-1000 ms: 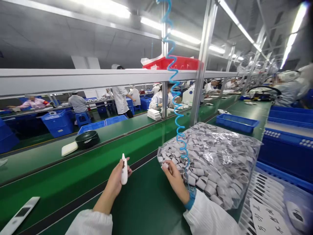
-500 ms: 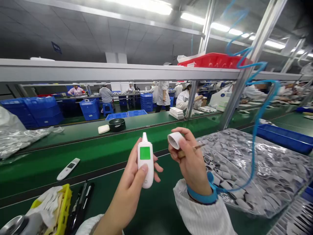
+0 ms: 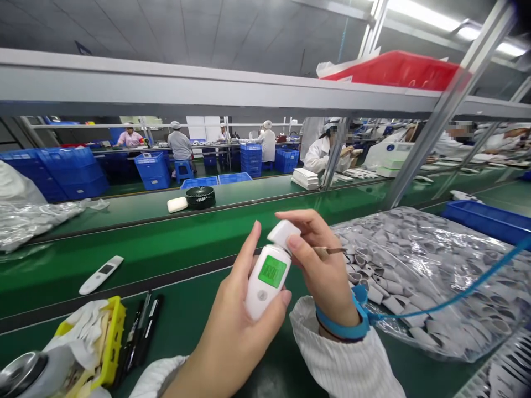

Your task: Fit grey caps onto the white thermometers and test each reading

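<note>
My left hand (image 3: 244, 309) is closed around a white ear thermometer (image 3: 262, 296), whose screen glows green with grey digits. Over the thermometer's tip sits a white cap (image 3: 284, 234), held between the thumb and fingers of my right hand (image 3: 321, 262). How far down the cap sits I cannot tell. A thin, pointed tool (image 3: 332, 250) also sticks out from my right hand, its other end hidden in the fingers. A blue wrist strap (image 3: 344, 330) with a cord circles my right wrist. Another white thermometer (image 3: 102, 275) lies on the green belt to the left.
A clear plastic bag (image 3: 415, 265) full of loose caps spreads on the right, beside a blue bin (image 3: 489, 218). Left stand a yellow basket (image 3: 112, 337), several pens (image 3: 143, 331) and a metal-topped bottle (image 3: 62, 370). A shelf (image 3: 207, 83) crosses above; co-workers sit beyond.
My right hand has brought the cap left onto the thermometer's tip, which is now covered. The thermometer has tilted to the right, and digits now show on its screen.
</note>
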A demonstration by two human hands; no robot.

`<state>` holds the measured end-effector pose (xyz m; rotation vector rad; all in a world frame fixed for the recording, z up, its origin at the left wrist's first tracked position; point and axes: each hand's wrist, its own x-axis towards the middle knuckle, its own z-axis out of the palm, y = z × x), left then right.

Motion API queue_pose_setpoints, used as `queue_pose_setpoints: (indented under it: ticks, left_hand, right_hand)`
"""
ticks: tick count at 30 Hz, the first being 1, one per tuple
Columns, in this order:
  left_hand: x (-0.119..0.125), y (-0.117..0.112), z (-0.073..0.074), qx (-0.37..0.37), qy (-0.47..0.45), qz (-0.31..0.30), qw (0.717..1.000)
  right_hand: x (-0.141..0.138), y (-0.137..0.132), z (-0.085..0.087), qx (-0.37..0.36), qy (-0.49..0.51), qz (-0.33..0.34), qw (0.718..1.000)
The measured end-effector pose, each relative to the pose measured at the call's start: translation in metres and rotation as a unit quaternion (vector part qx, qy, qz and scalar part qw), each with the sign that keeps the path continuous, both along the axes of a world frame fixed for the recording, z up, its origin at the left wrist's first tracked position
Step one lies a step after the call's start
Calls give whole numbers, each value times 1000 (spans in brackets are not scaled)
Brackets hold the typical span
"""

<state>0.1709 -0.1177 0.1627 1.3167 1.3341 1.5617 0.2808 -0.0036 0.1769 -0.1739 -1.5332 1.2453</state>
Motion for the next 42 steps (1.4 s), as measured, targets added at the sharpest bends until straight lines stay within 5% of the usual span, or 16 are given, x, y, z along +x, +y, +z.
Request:
queue_pose_setpoints:
  ticks: [21,32,42]
  left_hand:
    - [-2,-2,2,-9,10,16,1000]
    - [-2,10,3,-77,171,27,982]
    - [-2,15,0,-103,155,7,983]
  right_hand:
    - [-13,-15,-8,12,1,-104,995]
    - [-8,-6,-4,40,-27,-148,988]
    - [-9,-5,-4,41,-36,-156,986]
